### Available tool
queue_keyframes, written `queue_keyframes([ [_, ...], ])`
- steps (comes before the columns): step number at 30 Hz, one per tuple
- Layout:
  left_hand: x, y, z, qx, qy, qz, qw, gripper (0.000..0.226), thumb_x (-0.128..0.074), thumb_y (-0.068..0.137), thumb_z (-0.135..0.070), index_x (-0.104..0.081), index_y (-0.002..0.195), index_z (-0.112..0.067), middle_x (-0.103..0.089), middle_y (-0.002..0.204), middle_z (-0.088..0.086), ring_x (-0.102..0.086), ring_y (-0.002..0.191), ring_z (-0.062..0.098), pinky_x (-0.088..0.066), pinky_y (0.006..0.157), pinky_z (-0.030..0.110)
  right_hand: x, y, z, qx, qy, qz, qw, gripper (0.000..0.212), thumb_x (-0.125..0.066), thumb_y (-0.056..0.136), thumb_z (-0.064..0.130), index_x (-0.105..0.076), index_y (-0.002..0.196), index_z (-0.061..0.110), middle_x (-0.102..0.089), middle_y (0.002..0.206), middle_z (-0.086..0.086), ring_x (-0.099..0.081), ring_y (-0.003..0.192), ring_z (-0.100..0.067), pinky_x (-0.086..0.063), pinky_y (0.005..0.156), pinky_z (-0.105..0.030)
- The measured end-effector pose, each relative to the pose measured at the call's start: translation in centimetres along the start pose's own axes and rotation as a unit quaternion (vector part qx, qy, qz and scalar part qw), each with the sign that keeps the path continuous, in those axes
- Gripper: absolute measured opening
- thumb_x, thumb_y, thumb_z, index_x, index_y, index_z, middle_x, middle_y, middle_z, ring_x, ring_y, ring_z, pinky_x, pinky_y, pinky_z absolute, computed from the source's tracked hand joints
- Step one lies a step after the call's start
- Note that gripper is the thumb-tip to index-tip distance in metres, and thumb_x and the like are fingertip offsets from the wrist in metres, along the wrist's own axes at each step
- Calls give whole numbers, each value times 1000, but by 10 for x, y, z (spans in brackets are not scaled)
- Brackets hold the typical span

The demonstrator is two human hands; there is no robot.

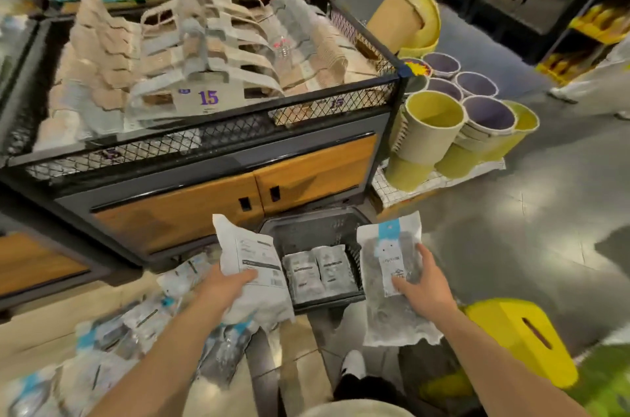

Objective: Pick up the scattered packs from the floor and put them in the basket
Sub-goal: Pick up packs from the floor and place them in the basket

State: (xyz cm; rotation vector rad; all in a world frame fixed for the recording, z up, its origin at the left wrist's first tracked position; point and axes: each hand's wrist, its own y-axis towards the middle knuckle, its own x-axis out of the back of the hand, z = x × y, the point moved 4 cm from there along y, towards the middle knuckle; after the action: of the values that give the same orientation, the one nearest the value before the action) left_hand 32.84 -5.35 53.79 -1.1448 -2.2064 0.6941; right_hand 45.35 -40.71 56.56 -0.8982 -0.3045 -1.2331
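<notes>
A black plastic basket stands on the floor in front of me, with two grey-white packs lying flat inside it. My left hand grips a white pack with its printed back facing me, held just left of the basket. My right hand holds a clear pack with a blue label just right of the basket. Several more packs lie scattered on the floor at the lower left, partly hidden by my left forearm.
A black mesh display bin of hangers with wooden doors stands right behind the basket. Stacked yellow and purple buckets sit on the floor to the right. A yellow stool is near my right arm. My shoe shows below.
</notes>
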Motion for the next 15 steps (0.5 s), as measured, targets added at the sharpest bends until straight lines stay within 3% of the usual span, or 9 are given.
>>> queue_keyframes([
  [4,-47,12,-10,-4,15,-7,1000,37,-74,84,-15,-64,119,-8,-69,111,11,-67,93,29,-53,72,33,23,50,-6,-6,-15,24,1000,87,-71,86,23,-16,153,27,-41,150,-3,-54,123,-29,-52,87,-38],
  [8,-83,38,-5,30,27,-14,999,29,-73,85,-18,-67,112,-8,-70,99,8,-66,84,26,-54,79,38,13,101,-12,-7,-31,55,998,87,-72,85,29,-17,152,30,-45,147,-4,-61,104,-26,-55,80,-41],
  [11,-105,67,9,69,24,-15,997,19,-73,86,-17,-64,101,-11,-68,96,8,-65,88,28,-53,78,38,-16,141,-21,-21,-47,75,996,85,-70,87,30,-16,152,28,-44,146,-7,-59,112,-29,-51,81,-39],
  [15,-132,129,36,110,52,-5,993,38,-77,81,-25,-64,114,-9,-71,108,9,-68,89,25,-53,62,28,-76,193,-39,-30,-56,94,994,82,-68,88,30,-17,152,27,-49,141,-9,-53,120,-28,-46,89,-36],
])
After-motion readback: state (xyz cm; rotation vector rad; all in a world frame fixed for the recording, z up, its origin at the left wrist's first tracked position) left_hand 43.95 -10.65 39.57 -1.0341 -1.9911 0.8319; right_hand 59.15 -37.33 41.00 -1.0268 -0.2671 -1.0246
